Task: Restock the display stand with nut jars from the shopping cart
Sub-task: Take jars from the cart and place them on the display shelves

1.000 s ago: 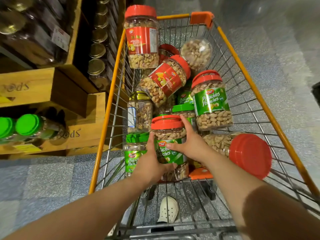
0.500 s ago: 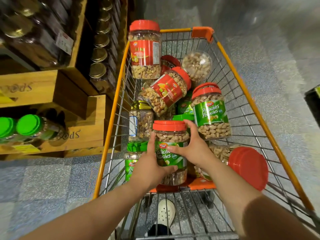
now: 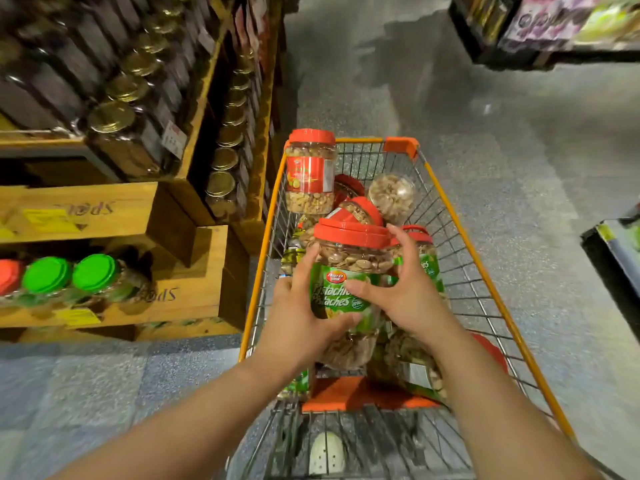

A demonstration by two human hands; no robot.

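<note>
A clear pistachio jar (image 3: 346, 268) with a red lid and green label is lifted above the wire shopping cart (image 3: 460, 230). My left hand (image 3: 298, 320) grips its left side and lower part. My right hand (image 3: 405, 292) grips its right side, fingers curled over the label. More nut jars lie in the cart behind, among them an upright red-label jar (image 3: 310, 171) at the far left corner. The wooden display stand (image 3: 187, 275) stands to the left, with green-lidded jars (image 3: 93, 271) lying on its lower shelf.
Dark jars with gold lids (image 3: 138, 129) fill the upper crates of the stand. The cart's orange rim (image 3: 258, 271) runs close beside the stand. Grey floor (image 3: 519, 168) stretches to the right, with other shelving (image 3: 554, 29) at the far right. A white shoe (image 3: 327, 452) shows under the cart.
Both hands have raised the pistachio jar up out of the pile in the cart. The view has tilted upward, showing more of the aisle and stand.
</note>
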